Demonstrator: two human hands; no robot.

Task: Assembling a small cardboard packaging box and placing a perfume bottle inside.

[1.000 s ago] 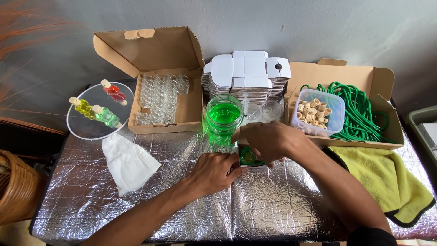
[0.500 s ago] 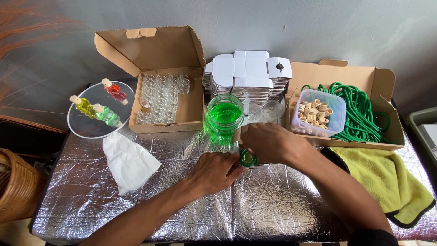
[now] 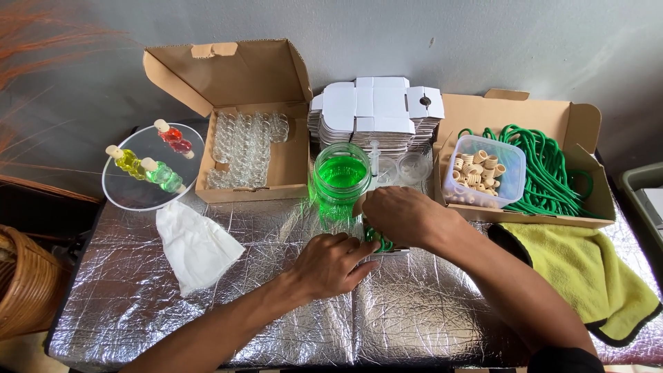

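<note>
Both my hands meet over the middle of the foil-covered surface [image 3: 207, 324]. My right hand [image 3: 404, 215] has its fingers curled shut on a small green cord [image 3: 378, 240]; only a loop of it shows below the knuckles. My left hand [image 3: 330, 266] lies just beside it, fingertips closed against the same cord and what looks like a small white piece under it, which I cannot make out.

The likeliest trouble, as I judge it, is the jar [image 3: 341, 178] of green liquid just beyond my right fingers, open-topped as far as I can see: a jerk of that hand away from me could tip it over the foil. The cord could also slip out of so tight a pinch.

Beyond the jar sits a stack of flat white die-cut cartons [image 3: 376, 110]. Beyond and left of my left fingers is an open brown box [image 3: 290, 162] of small clear bottles. Right of my right fingers another brown box [image 3: 583, 131] holds coiled green cord and a clear tub [image 3: 510, 179] of pale beads. A yellow cloth [image 3: 587, 276] lies nearer me on the right.
</note>
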